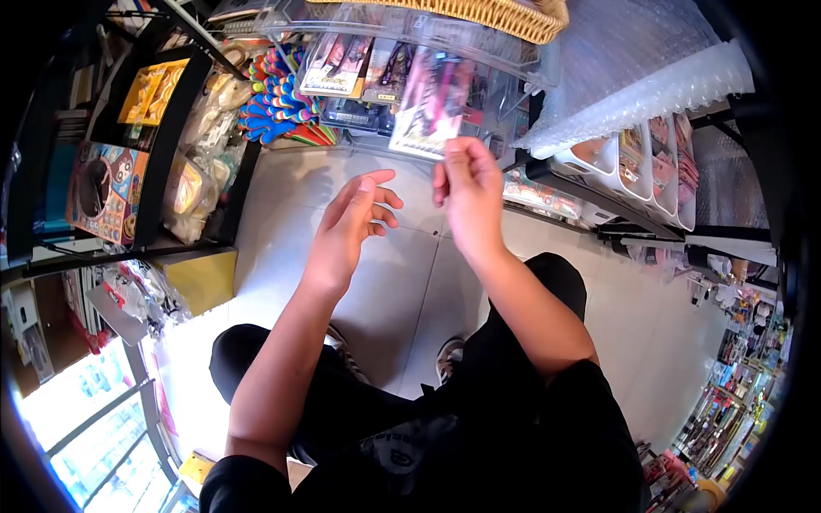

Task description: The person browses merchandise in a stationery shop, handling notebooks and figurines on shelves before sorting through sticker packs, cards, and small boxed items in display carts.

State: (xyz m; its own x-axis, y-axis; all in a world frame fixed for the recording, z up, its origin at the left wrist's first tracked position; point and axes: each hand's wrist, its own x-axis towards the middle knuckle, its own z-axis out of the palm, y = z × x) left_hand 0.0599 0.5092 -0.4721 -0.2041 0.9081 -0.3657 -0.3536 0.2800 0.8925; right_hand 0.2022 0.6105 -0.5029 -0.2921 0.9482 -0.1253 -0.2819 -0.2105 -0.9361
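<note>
My right hand [469, 184] pinches the lower corner of a flat, pink-and-white printed package [430, 103], which looks like a card in a clear sleeve. Glare and blur hide its print. To the left, my left hand [359, 208] hangs in the air with its fingers apart and slightly curled, touching nothing. Just behind the held package stands a clear plastic display bin [513, 64] with similar printed packages [338, 64] lined up in it.
A wicker basket [513, 19] sits above the clear bin. Colourful striped gloves [278, 98] hang at the left, beside black shelves [184, 103] of bagged goods. Bubble wrap [633, 94] drapes over white bins [641, 171] on the right. Tiled floor [402, 282] lies below.
</note>
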